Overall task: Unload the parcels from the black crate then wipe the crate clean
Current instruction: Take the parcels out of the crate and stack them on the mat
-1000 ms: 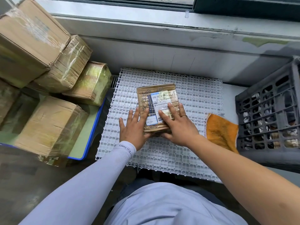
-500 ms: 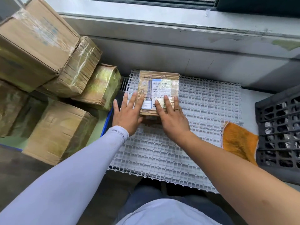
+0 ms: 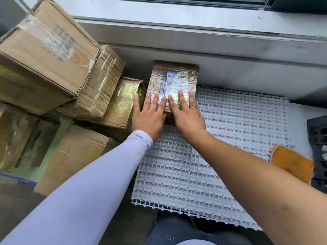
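Note:
A small taped cardboard parcel with a white shipping label lies at the far left corner of the white plastic grid mat, up against the grey wall. My left hand and my right hand both rest flat on its near end with straight fingers. The black crate shows only as a sliver at the right edge, and its inside is out of sight. An orange cloth lies on the mat's right side, beside the crate.
Several taped cardboard boxes are piled at the left, the nearest one touching the small parcel's left side. A grey wall and window ledge close off the far side. My knees are below the mat's near edge.
Both hands have pushed the small parcel away from me and leftward across the mat to the wall, beside the stacked boxes. The view has shifted left, so less of the crate shows.

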Motion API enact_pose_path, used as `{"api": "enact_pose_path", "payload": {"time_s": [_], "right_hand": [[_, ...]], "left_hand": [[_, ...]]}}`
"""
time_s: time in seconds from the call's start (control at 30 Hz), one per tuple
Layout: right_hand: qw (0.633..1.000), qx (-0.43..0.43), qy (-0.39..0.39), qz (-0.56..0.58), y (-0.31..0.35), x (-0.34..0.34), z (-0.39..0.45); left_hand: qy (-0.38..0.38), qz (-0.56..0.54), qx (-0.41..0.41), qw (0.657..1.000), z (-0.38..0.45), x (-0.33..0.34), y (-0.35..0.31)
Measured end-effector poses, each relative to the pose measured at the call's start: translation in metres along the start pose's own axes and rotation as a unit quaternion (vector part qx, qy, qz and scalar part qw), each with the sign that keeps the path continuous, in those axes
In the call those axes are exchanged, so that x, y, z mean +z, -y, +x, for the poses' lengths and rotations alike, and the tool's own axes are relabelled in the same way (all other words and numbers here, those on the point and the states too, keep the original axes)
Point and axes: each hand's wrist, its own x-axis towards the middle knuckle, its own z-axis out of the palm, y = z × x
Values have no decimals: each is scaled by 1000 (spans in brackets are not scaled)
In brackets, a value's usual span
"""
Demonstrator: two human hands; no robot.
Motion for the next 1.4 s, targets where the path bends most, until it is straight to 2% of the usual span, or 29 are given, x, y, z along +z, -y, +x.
{"api": "enact_pose_path", "payload": {"time_s": [0.27,0.57,0.77,1.07,1.4], "right_hand": [[1000,0,-2,-26,13,4,10],[997,-13,54,-52,10,-11,12],[999,-18,22,-47,-7,-30,-15],[997,27,-23,-62,-84,-66,-78],[990,87,-80,-82,-229,-153,-160]], "left_hand": [[7,-19,-3,1000,7,12,15],[21,-21,-5,1000,4,1,11],[17,-29,6,999,-3,-29,-8],[-15,-55,30,998,-16,-84,-93],[-52,-87,58,993,-13,-164,-233]]}}
